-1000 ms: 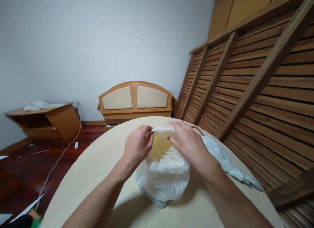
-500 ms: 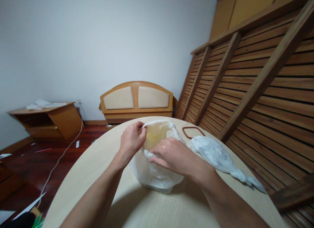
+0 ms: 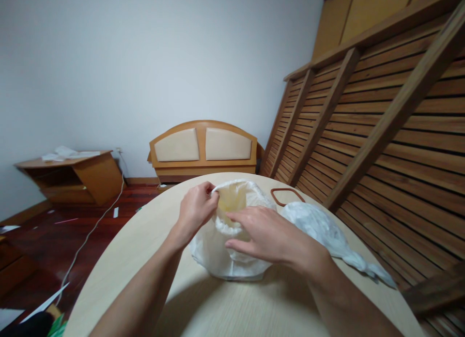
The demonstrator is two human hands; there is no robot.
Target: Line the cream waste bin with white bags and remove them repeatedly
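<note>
A bin with a yellowish inside (image 3: pixel 232 200) stands on the round table (image 3: pixel 145 240), lined with a white plastic bag (image 3: pixel 225 259) whose edge is folded over the rim. At the rim's left side, my left hand (image 3: pixel 198 205) pinches the bag's edge. My right hand (image 3: pixel 259 230) is over the near right part of the rim, thumb outside and fingers above the opening, spread apart. Right of the bin lies a bunched white plastic bag (image 3: pixel 323 228), and behind that a brown rounded frame (image 3: pixel 287 197).
Wooden slatted panels (image 3: pixel 407 148) lean along the right. Beyond the table is a headboard (image 3: pixel 202 148). A low cabinet (image 3: pixel 83 177) with papers stands at the left, near a white cable (image 3: pixel 87 235) on the floor.
My right hand's thumb and fingers have parted and moved slightly right, off the near rim. My left hand stays at the left rim.
</note>
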